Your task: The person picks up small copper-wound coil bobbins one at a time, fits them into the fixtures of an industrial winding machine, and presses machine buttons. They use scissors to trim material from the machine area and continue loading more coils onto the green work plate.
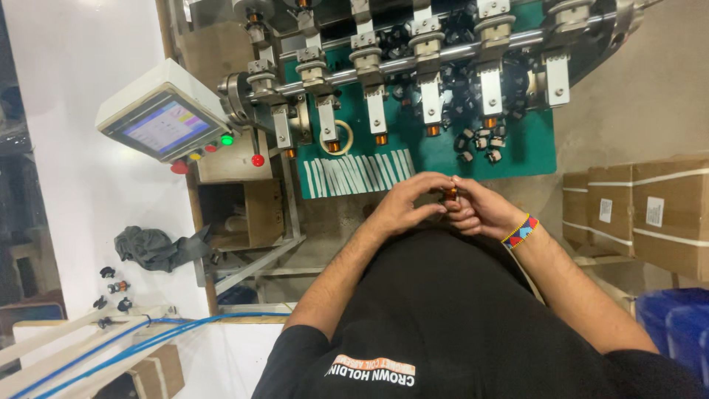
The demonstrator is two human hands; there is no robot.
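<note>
- Both hands meet in front of the person's black shirt, just below the near edge of the green mat-covered worktop [532, 151], and work on one small copper-wound coil bobbin [450, 193].
- The left hand [402, 203] has a narrow grip: its fingertips pinch the bobbin from the left and above.
- The right hand [478, 209], with a beaded multicoloured wristband [520, 232] on its wrist, curls its fingers closed round the same bobbin from below and the right. Whether tape is on the bobbin cannot be told; it is too small and half hidden.
- On the grey multi-spindle winding machine [413, 63], several spindles carry copper-wound bobbins [432, 130] at their tips, so those look wound and still mounted.
- A row of white cut tape strips [360, 174] lies on the mat, near the hands; many appear unused.
- A heap of small black bobbin parts [480, 96] lies further back on the mat, and a few wound pieces [484, 144] lie loose at its front.
- As a judgement, the work is partway: one piece in hand, more waiting on the spindles.
</note>
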